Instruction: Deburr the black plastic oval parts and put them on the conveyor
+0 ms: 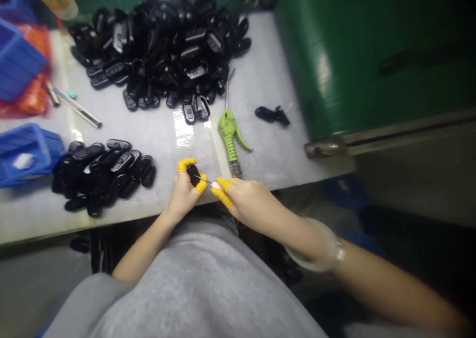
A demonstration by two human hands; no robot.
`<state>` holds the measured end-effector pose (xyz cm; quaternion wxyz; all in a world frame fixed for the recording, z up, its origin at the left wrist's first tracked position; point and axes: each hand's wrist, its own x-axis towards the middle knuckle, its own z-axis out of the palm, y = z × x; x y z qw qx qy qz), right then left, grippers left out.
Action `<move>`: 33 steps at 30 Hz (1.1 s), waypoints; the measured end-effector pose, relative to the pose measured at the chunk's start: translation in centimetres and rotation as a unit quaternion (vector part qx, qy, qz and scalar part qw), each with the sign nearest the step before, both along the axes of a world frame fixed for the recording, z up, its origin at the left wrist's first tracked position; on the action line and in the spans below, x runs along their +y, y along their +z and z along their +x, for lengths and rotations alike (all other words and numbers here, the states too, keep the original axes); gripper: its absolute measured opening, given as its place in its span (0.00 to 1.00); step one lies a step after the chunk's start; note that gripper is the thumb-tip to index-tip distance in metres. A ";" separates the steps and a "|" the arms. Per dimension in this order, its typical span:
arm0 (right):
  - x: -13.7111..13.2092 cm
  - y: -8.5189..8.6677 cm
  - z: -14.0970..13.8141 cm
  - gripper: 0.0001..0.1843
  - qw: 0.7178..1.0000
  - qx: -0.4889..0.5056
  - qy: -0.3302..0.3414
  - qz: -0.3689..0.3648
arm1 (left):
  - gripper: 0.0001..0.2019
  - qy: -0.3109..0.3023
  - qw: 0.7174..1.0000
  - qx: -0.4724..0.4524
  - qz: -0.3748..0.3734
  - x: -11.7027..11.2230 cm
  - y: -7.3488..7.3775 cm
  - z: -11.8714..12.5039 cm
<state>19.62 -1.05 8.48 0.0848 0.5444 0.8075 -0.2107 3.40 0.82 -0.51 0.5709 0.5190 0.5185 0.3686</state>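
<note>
At the table's front edge my left hand (pixel 184 192), with yellow finger cots on, grips a small black oval plastic case (pixel 192 173) between thumb and fingers. My right hand (pixel 238 197), also in yellow finger cots, is closed round a thin metal-tipped tool (pixel 205 180) with a pale handle. The tool's tip meets the black case near my left thumb; its exact kind is too small to tell. Just beyond my right hand lies a green air blow gun (pixel 229 132). To the left of my left hand is a smaller pile of black oval cases (pixel 107 172).
A large heap of black cases (pixel 159 50) covers the back of the white table (pixel 264 164). Blue bins (pixel 52 147) and a utility knife (pixel 80 107) are at left. A black part (pixel 272 115) lies right of the blow gun. A green surface (pixel 372 55) borders the right side.
</note>
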 end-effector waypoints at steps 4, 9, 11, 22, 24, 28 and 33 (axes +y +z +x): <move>0.2 0.2 0.0 0.12 1.000 -0.007 0.005 -0.001 | 0.19 -0.002 1.000 0.002 -0.005 0.0 0.0 0.0; 0.5 0.6 0.0 0.11 1.000 -0.018 0.015 -0.015 | 0.19 -0.003 1.000 0.000 -0.001 0.0 -0.2 0.0; 0.6 0.8 -0.1 0.12 0.999 -0.027 0.013 -0.026 | 0.19 -0.006 1.000 0.002 -0.001 0.0 -0.3 0.1; 1.5 1.7 0.0 0.12 0.998 -0.038 0.028 -0.032 | 0.18 -0.013 0.999 0.019 0.022 0.0 -0.2 0.1; 1.6 1.8 0.2 0.11 0.998 -0.043 0.035 -0.023 | 0.18 -0.017 0.999 0.028 0.027 0.1 -0.2 0.2; 1.7 1.6 0.2 0.10 0.998 -0.052 0.035 -0.026 | 0.18 -0.022 0.998 0.053 0.038 0.2 -0.1 0.1; 1.4 1.0 -0.2 0.10 0.998 -0.027 0.019 -0.050 | 0.18 -0.019 0.998 0.060 0.027 0.3 0.0 -0.1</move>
